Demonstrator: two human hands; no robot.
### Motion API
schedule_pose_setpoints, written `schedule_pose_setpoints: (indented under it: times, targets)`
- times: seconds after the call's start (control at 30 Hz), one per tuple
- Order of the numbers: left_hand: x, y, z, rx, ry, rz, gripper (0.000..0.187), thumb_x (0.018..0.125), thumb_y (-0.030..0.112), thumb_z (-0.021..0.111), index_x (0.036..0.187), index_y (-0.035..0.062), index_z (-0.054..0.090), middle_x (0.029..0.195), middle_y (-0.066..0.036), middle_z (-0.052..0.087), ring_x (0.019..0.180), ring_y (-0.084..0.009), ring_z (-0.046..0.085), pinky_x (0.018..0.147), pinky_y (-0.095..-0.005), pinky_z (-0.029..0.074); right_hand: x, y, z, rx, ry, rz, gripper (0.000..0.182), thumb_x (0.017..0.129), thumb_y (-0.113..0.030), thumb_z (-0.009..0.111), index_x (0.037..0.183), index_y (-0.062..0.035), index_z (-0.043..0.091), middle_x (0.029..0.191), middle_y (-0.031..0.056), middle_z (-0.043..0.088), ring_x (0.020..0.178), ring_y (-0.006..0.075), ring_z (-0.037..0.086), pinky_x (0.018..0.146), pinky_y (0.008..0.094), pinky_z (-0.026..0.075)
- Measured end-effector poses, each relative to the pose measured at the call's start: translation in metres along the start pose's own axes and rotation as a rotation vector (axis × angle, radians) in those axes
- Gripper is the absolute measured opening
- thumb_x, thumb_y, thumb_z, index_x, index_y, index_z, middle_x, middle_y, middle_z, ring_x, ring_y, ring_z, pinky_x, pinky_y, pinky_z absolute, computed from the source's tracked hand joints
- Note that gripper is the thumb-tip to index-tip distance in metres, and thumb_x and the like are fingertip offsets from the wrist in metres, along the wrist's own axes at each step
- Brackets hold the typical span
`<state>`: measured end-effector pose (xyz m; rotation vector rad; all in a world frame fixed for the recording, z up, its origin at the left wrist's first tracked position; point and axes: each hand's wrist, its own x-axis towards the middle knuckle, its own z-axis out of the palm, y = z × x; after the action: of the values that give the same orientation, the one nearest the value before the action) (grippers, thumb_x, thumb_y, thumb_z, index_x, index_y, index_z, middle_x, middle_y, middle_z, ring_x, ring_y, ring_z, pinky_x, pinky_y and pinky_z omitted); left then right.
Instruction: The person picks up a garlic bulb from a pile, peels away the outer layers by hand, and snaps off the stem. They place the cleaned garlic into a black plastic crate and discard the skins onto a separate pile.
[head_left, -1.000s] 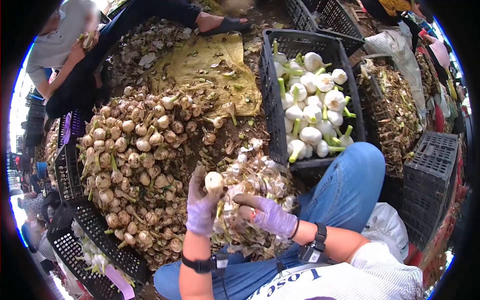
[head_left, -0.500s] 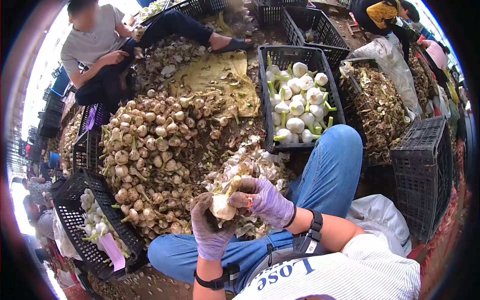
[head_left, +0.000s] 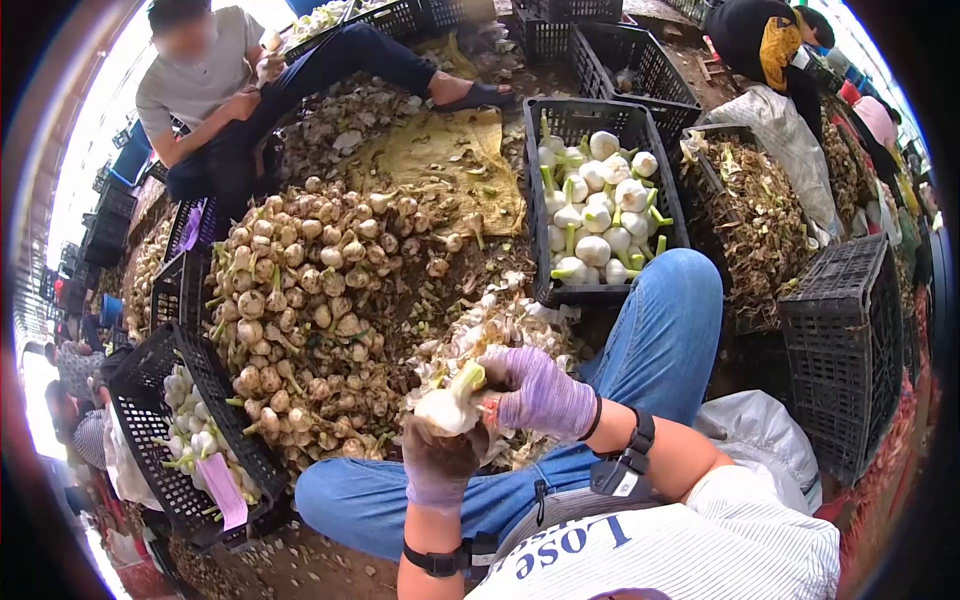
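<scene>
A garlic bulb, its white skin showing and a greenish stem pointing up and right, sits between my two gloved hands. My left hand grips it from below, the glove stained dark at the fingers. From the right, my right hand in a purple glove closes on the bulb near its stem. Under and beyond them lies a heap of peeled garlic skins. To the left of it spreads a big pile of unpeeled garlic. Peeled white bulbs fill a black crate ahead of my right knee.
On the left a black crate holds white bulbs and a pink slip. A crate of dry husks and an upended crate stand at right. Another person sits at the upper left, handling garlic.
The bulb now shows whiter skin, and its stem has turned from brownish to pale green. My left hand has shifted lower and right beneath it. The view has moved slightly.
</scene>
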<state>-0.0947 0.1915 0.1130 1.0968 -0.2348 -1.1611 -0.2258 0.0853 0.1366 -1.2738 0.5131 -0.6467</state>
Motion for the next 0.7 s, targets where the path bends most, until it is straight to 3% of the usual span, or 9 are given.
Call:
schedule_pose_setpoints:
  times: [0.07, 0.13, 0.2, 0.23, 0.33, 0.4, 0.43, 0.53, 0.7]
  targets:
    - [0.007, 0.024, -0.001, -0.512, -0.455, -0.578, 0.062, 0.078, 0.062, 0.047, 0.111, 0.01, 0.052, 0.093, -0.006, 0.059, 0.07, -0.0207, 0.058, 0.056, -0.028, 0.045, 0.003, -0.003, -0.003, -0.323, 0.008, -0.221, 0.034, 0.073, -0.025, 0.067, 0.091, 0.0025, 0.06, 0.074, 0.0124, 0.059, 0.069, 0.0258, 0.059, 0.062, 0.0326, 0.045]
    - [0.017, 0.02, 0.005, -0.493, -0.367, -0.637, 0.08, 0.074, 0.077, 0.03, 0.115, 0.0107, 0.05, 0.086, -0.004, 0.06, 0.062, -0.0195, 0.057, 0.049, -0.0287, 0.043, 0.005, -0.01, -0.006, -0.596, -0.043, -0.341, 0.035, 0.074, -0.024, 0.062, 0.095, 0.0032, 0.057, 0.076, 0.0186, 0.054, 0.075, 0.0372, 0.054, 0.068, 0.0396, 0.043]
    - [0.021, 0.014, 0.016, -0.068, 0.023, -0.466, 0.082, 0.073, 0.077, 0.032, 0.117, 0.0109, 0.049, 0.086, -0.004, 0.06, 0.065, -0.0182, 0.058, 0.047, -0.0272, 0.043, 0.005, 0.005, -0.009, -0.6, -0.044, -0.357, 0.04, 0.085, -0.036, 0.051, 0.098, 0.0024, 0.052, 0.089, 0.0177, 0.052, 0.083, 0.0378, 0.051, 0.074, 0.0397, 0.043]
    - [0.023, 0.014, 0.006, 0.042, -0.242, -0.383, 0.073, 0.079, 0.068, 0.038, 0.121, 0.0091, 0.045, 0.095, -0.005, 0.057, 0.077, -0.0163, 0.057, 0.056, -0.0252, 0.046, 0.004, 0.004, -0.006, -0.602, 0.043, -0.327, 0.043, 0.085, -0.038, 0.049, 0.099, 0.0021, 0.052, 0.091, 0.0181, 0.051, 0.082, 0.0384, 0.051, 0.075, 0.0404, 0.042]
    - [0.012, 0.0, 0.019, 0.361, -0.044, 0.133, 0.059, 0.086, 0.052, 0.045, 0.122, 0.007, 0.041, 0.102, -0.006, 0.052, 0.086, -0.0161, 0.056, 0.066, -0.0281, 0.049, 0.001, 0.012, -0.003, -0.648, 0.088, -0.306, 0.044, 0.086, -0.038, 0.05, 0.105, 0.0024, 0.051, 0.099, 0.0174, 0.05, 0.082, 0.0322, 0.054, 0.073, 0.0377, 0.044]
    - [0.015, 0.006, 0.02, 0.019, -0.006, 0.101, 0.045, 0.086, 0.038, 0.054, 0.115, 0.0056, 0.041, 0.103, -0.008, 0.051, 0.088, -0.0189, 0.056, 0.073, -0.0337, 0.051, -0.007, 0.013, 0.0, -0.183, -0.031, -0.021, 0.039, 0.083, -0.027, 0.057, 0.108, 0.0024, 0.05, 0.099, 0.0192, 0.054, 0.093, 0.0287, 0.055, 0.078, 0.0347, 0.044]
    - [0.016, 0.012, 0.016, -0.001, -0.026, 0.018, 0.048, 0.085, 0.04, 0.055, 0.114, 0.0057, 0.042, 0.102, -0.007, 0.051, 0.088, -0.0195, 0.056, 0.074, -0.0331, 0.051, -0.005, 0.016, 0.002, 0.462, -0.075, 0.265, 0.039, 0.084, -0.025, 0.059, 0.112, 0.0001, 0.049, 0.094, 0.0093, 0.059, 0.082, 0.0183, 0.059, 0.071, 0.0271, 0.047]
    - [0.019, 0.021, 0.013, -0.02, -0.094, -0.056, 0.053, 0.078, 0.042, 0.063, 0.113, 0.0069, 0.044, 0.103, -0.007, 0.051, 0.091, -0.0215, 0.056, 0.076, -0.0335, 0.051, -0.003, 0.017, 0.006, 0.752, -0.006, 0.342, 0.037, 0.084, -0.022, 0.059, 0.114, -0.0023, 0.049, 0.089, 0.0019, 0.061, 0.071, 0.0105, 0.059, 0.062, 0.0205, 0.047]
    - [0.018, 0.034, 0.008, 0.162, -0.233, -0.049, 0.069, 0.06, 0.027, 0.081, 0.113, 0.0024, 0.046, 0.105, -0.009, 0.052, 0.094, -0.0235, 0.056, 0.076, -0.0343, 0.052, -0.003, 0.023, 0.0, 0.769, -0.122, 0.295, 0.039, 0.082, -0.019, 0.058, 0.115, -0.0014, 0.047, 0.091, 0.0087, 0.061, 0.083, 0.0175, 0.062, 0.066, 0.0353, 0.054]
